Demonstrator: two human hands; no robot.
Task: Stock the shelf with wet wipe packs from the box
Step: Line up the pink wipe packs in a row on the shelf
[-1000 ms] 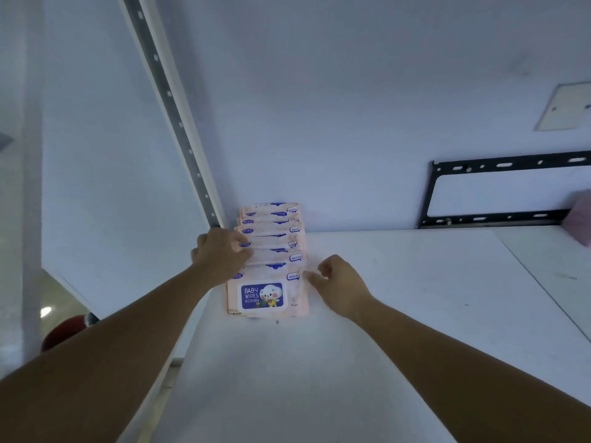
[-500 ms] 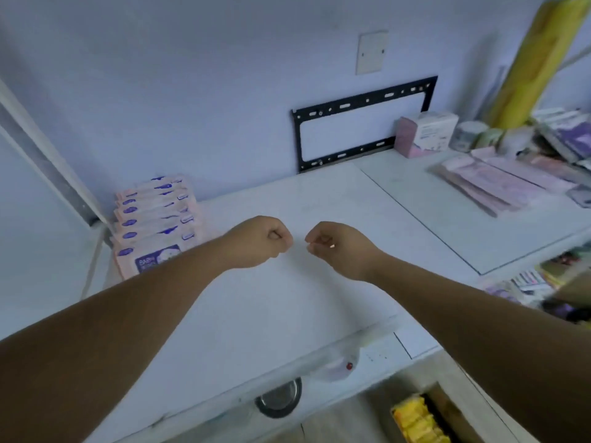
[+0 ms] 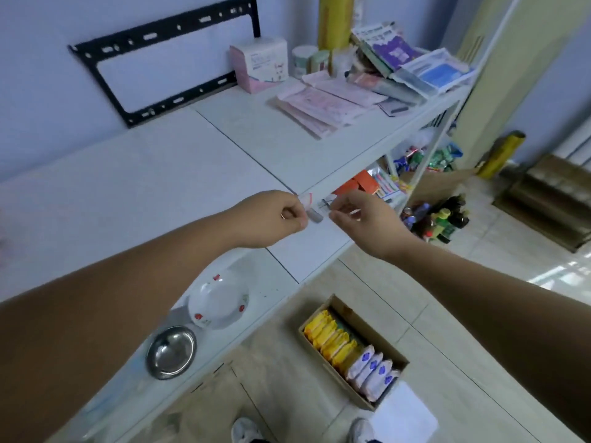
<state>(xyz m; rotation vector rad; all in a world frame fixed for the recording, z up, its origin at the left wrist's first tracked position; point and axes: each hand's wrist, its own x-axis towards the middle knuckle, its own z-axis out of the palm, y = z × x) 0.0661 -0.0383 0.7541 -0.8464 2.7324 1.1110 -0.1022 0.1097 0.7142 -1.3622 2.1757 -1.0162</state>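
Between packs, I am holding my left hand, fingers fisted, and right hand, fingers loosely curled, both empty, over the near edge of the shelf. Next probably means reaching down for wet wipe packs in the box on the floor.

The shelf looks smooth, matt white; the bowl shiny metal; the box brown cardboard; the wipe packs glossy plastic.

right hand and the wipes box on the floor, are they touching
Apart. Head view: the right hand sits at the shelf edge, bare floor showing between it and the box.
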